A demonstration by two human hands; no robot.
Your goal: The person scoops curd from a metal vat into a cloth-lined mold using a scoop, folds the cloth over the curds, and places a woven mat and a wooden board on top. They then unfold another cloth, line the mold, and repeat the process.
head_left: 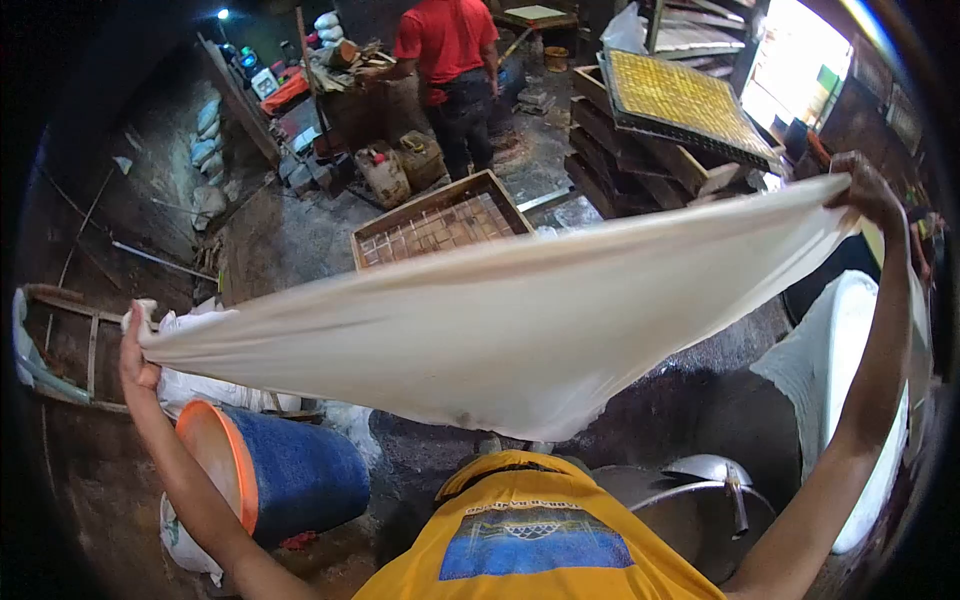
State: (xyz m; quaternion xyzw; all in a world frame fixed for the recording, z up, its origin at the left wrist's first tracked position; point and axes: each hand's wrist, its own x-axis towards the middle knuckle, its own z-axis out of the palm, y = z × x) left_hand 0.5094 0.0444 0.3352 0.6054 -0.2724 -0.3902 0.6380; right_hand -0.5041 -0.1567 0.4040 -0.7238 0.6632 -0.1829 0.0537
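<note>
A large cream-white cloth (pixel 480 330) is stretched wide in front of my body, its lower middle sagging to a point. At the left, my left hand (pixel 142 350) is closed around one gathered corner. My right hand (pixel 868 190), higher up at the right, grips the opposite corner. The cloth hangs in the air between both hands, above the dark floor. Its folds hide part of the wooden frame tray (pixel 515 200) behind it.
A blue barrel (pixel 305 470) with an orange rim lies at lower left. A metal ladle (pixel 710 470) rests over a large vat (pixel 700 525) at lower right. A tray of yellow blocks (pixel 685 100) tops stacked crates (pixel 620 160). A person in a red shirt (pixel 447 40) stands behind.
</note>
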